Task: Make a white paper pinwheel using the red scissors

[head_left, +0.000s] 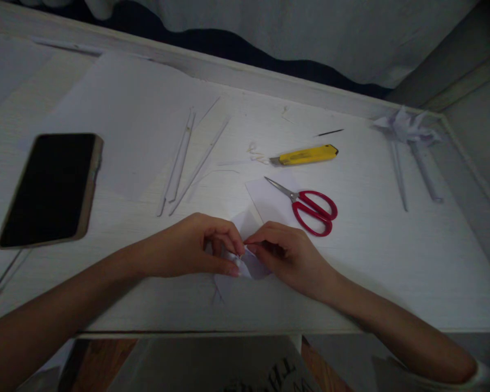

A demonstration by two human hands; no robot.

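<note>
Head camera gave me a dim look down at a white table (pixel 392 261). I saw both hands close together near the front edge. The left hand (pixel 188 250) and the right hand (pixel 288 253) met over a small piece of white paper (pixel 249 268). The paper lay right between the fingertips, low on the table, in the middle of my view. The left fingers (pixel 228 242) were curled and pinched the paper's left side, with the thumb under and the other fingers on top. The right fingers (pixel 259 239) were bent too and pinched the right side of the same paper. Both sets of fingertips almost touched each other at the top of the paper. A bit of the paper stuck out below the hands. I could not tell what shape it was folded into.

Red scissors (pixel 310 207) lay just behind the right hand, resting on a flat white sheet (pixel 265 198). A yellow knife (pixel 306 155) lay farther back. Thin rolled paper sticks (pixel 179 158) lay behind the left hand. A dark phone (pixel 51 188) sat far to the left. A folded paper pinwheel (pixel 408 128) with long stems lay at the far right corner, well apart from the hands.
</note>
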